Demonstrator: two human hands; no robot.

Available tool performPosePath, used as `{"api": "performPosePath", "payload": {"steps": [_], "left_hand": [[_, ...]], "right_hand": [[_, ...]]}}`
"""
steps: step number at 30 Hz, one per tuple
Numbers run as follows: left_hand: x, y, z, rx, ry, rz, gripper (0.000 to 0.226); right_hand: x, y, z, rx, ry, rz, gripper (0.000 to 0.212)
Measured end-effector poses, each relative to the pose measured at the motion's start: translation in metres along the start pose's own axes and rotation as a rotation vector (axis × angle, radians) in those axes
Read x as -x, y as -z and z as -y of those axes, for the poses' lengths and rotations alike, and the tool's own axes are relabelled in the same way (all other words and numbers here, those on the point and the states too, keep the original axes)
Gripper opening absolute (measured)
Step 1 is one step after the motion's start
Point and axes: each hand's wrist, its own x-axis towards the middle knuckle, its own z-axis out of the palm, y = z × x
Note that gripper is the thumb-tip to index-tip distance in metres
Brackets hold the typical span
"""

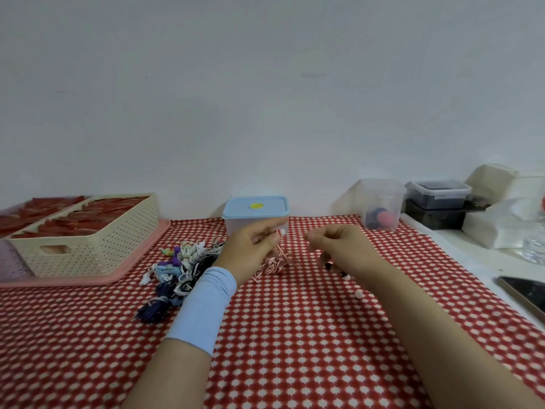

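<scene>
Two hands raised over the cloth (pixel 295 335), side by side, apart. Left hand (pixel 253 246): thumb and forefinger clamped on a red-and-white cord (pixel 274 262), pinch at the hand's 2 o'clock. Rest of cord hanging toward 6 o'clock, bunched in a loose tangle on the cloth between both hands. Pale blue band (pixel 206 305) round the left wrist.

Right hand (pixel 339 246) at 3 o'clock of the left: fingers curled, thumb and forefinger tips together, pointing to 9 o'clock. Whether clamped on anything, impossible to tell. Beneath it, at 6 o'clock, a thin strand (pixel 343 275) with dark bits and a pale end, trailing toward 5 o'clock on the cloth.

Further out:
- Pile (pixel 182 267) of mixed cords at 9 o'clock of the left hand, just beside the wrist.
- Blue-lidded box (pixel 256 209) at 12 o'clock, just behind the left fingers.
- Cream basket (pixel 88 246) on a pink tray (pixel 88 280), well out at 9 o'clock.
- Clear tub (pixel 380 202) at 1 o'clock of the right hand, by the wall.
- Phone (pixel 528 293) at 3 o'clock, cut by the frame edge.
</scene>
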Motion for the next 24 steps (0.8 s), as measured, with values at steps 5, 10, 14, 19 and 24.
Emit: {"api": "performPosePath", "payload": {"steps": [5, 10, 14, 19, 24], "left_hand": [[-0.001, 0.018, 0.002, 0.022, -0.004, -0.099, 0.019], [-0.001, 0.025, 0.004, 0.110, 0.060, -0.143, 0.020], [-0.002, 0.026, 0.007, 0.066, 0.069, -0.158, 0.021], [-0.002, 0.027, 0.004, 0.111, 0.053, -0.185, 0.017], [-0.004, 0.017, -0.003, 0.171, 0.021, -0.200, 0.016]], "right_hand": [[-0.014, -0.014, -0.006, 0.316, 0.104, 0.067, 0.010], [-0.030, -0.024, 0.008, 0.603, 0.126, 0.178, 0.050], [-0.039, -0.037, 0.011, 0.693, 0.081, 0.344, 0.063], [-0.045, -0.032, 0.009, 0.593, 0.159, 0.229, 0.006], [-0.037, -0.003, 0.024, 0.394, -0.009, 0.341, 0.023]]}}
